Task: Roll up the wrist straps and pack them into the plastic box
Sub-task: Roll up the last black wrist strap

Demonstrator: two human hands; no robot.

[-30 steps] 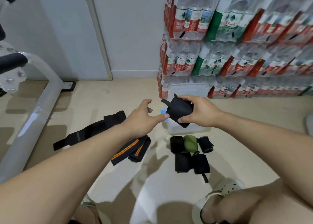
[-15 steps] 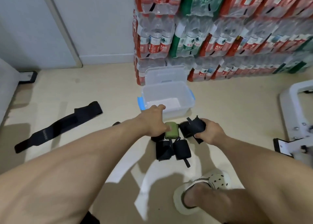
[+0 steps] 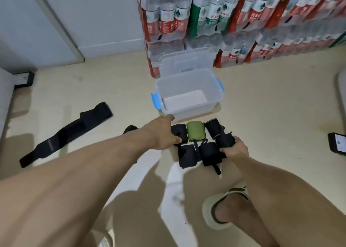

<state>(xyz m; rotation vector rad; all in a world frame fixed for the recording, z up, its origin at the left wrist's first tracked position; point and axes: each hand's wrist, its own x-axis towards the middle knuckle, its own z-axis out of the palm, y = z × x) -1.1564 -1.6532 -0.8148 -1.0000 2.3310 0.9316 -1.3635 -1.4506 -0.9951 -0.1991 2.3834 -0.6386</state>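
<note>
On the floor before the plastic box [image 3: 189, 89], right grip [image 3: 235, 150] curled round a rolled black strap [image 3: 225, 141].

left arm [image 3: 84, 172]: I see it bare from the near edge out to the wrist, no sleeve, watch or band on it.
right arm [image 3: 277, 187]: bare as well, no sleeve or wristwear that I can see.
left hand [image 3: 161, 134]: no glove, no ring that I can make out.
right hand [image 3: 235, 150]: ungloved too.
right leg [image 3: 249, 218]: bare at the shin and ankle.
right shoe [image 3: 209, 216]: a pale cream clog-style slipper with a thick rounded sole and a strap behind the heel.
left shoe [image 3: 105, 240]: only a pale sliver at the near edge; I can't tell more.
</note>
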